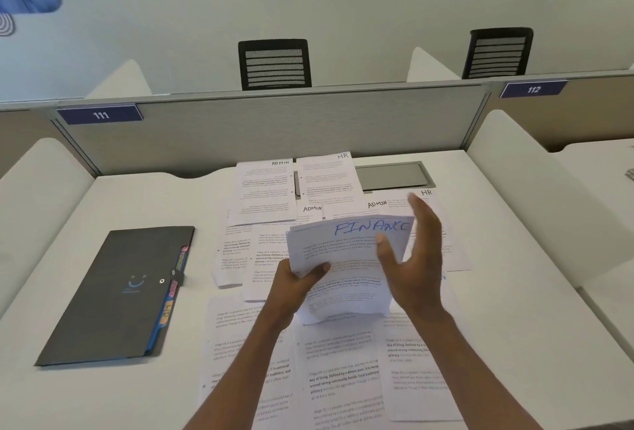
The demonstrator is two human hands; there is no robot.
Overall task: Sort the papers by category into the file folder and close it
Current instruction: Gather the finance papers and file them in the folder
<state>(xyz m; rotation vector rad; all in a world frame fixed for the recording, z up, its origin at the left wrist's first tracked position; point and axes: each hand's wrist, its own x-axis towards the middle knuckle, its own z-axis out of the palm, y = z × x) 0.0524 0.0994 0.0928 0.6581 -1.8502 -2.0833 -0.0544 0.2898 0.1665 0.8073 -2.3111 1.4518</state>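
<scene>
The dark grey file folder (116, 292), marked with a small smiling face, lay shut and flat on the white desk (51, 395). Its coloured index tabs (173, 292) poked out along its right edge.

To the right of the folder, raised above the desk, was a stack of white printed sheets (343, 258) whose top page bore the word FINANCE in blue handwriting. The left hand (298, 280) gripped this stack at its lower left corner, thumb curled over the top page and fingers beneath. The right hand (415, 258) stood on the side of the stack away from the folder. It was spread wide with fingers straight and pointing up, the palm turned toward the stack's edge and the thumb by the top page. It gripped nothing, and whether the palm touched the paper could not be told.

Loose white printed papers (343, 378) lay spread over the desk right of the folder, overlapping one another under and around both forearms. Further back from the folder's far right corner, a sheet marked ADMIN (266, 189) lay beside a sheet marked HR (326, 175). More pages headed ADMIN and HR showed just behind the raised stack. Right of those, a grey rectangular hatch (391, 175) was set into the desk.

Behind the folder a grey partition (240, 127) carried a blue label 111 (101, 115). A black mesh chair back (274, 64) rose beyond it.
</scene>
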